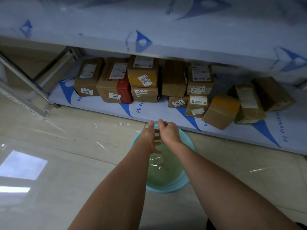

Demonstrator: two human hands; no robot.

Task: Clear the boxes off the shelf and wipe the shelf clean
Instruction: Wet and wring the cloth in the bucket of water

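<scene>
Pale glossy floor tiles (49, 163) fill the lower left, with window light reflected on them and a few small white scraps (120, 124) lying near the shelf edge. At far left a grey metal upright (25, 90) of the rack slants across the corner. Low down runs the bottom shelf (149, 112), covered in white film printed with blue triangles and the letters PE, and a second shelf board (166, 27) with the same film hangs over it. On the bottom shelf stand the cardboard boxes (142, 72): from the left, one labelled 3004 (87, 78), one with a red side labelled 3011 (114, 83), a stack of two with yellow tape, then further brown boxes, a small one marked 3003 (178, 102), and at the right a tilted box with an orange top (221, 112) leaning among others. On the floor just in front of the shelf sits a light blue basin (184, 183) holding greenish water. Both forearms reach over it. The left hand (152, 138) has its fingers spread and pointing down toward the water. The right hand (168, 132) is just beside it, fingers curled under; whether it holds anything I cannot tell.
</scene>
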